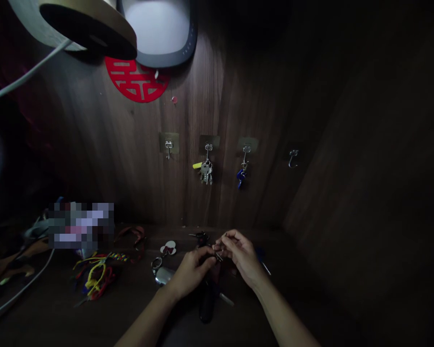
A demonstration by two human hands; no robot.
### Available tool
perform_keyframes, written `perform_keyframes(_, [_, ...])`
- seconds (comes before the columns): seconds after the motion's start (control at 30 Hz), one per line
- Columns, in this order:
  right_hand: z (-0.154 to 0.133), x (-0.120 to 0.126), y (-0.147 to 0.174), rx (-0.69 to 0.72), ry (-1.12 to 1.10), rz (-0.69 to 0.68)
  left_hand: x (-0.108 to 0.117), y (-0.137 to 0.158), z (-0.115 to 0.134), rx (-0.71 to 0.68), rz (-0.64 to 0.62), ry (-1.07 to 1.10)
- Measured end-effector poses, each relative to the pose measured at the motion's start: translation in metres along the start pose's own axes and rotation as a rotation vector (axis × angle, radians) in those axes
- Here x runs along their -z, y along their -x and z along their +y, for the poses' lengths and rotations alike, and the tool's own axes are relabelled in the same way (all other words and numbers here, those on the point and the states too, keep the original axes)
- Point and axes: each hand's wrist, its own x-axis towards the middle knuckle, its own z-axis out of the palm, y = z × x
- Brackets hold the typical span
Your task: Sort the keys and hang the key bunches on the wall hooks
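Together, the left hand [194, 269] and right hand [241, 255] pinched a small shiny metal piece [219, 257] between their fingers; left of these, a white, red-bowed charm [168, 248] lay on the dark wooden desk [135, 299].

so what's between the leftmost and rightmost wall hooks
In the head view: two more hooks, one holding a key bunch, the other a blue item.
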Motion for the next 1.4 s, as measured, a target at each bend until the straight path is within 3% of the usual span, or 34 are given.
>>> perform_keyframes(0.2, [0.0, 0.0, -0.002, 0.026, 0.003, 0.079, -0.002, -0.003, -0.003, 0.097, -0.001, 0.293])
perform_keyframes(0.57, [0.012, 0.003, -0.004, 0.003, 0.238, 0.023, 0.001, -0.005, 0.003, 0.246, 0.061, 0.704])
perform_keyframes(0.63, [0.013, 0.004, -0.005, 0.095, 0.332, 0.071, 0.001, -0.007, -0.002, 0.279, 0.123, 0.738])
perform_keyframes(0.73, [0.01, 0.004, -0.003, 0.357, 0.581, 0.123, 0.001, -0.009, -0.009, 0.329, 0.22, 0.77])
perform_keyframes(0.87, [0.001, -0.002, 0.006, 0.687, 0.979, -0.098, 0.002, -0.009, -0.01, 0.35, 0.255, 0.734])
perform_keyframes(1.0, [-0.002, -0.006, 0.01, 0.76, 1.195, -0.264, 0.002, -0.009, -0.008, 0.344, 0.234, 0.739])
perform_keyframes(1.27, [-0.001, -0.001, 0.003, 0.681, 1.024, -0.232, 0.004, -0.008, -0.005, 0.295, 0.204, 0.71])
perform_keyframes(1.4, [-0.001, -0.003, 0.005, 0.598, 0.813, -0.119, 0.003, -0.007, -0.001, 0.28, 0.16, 0.721])
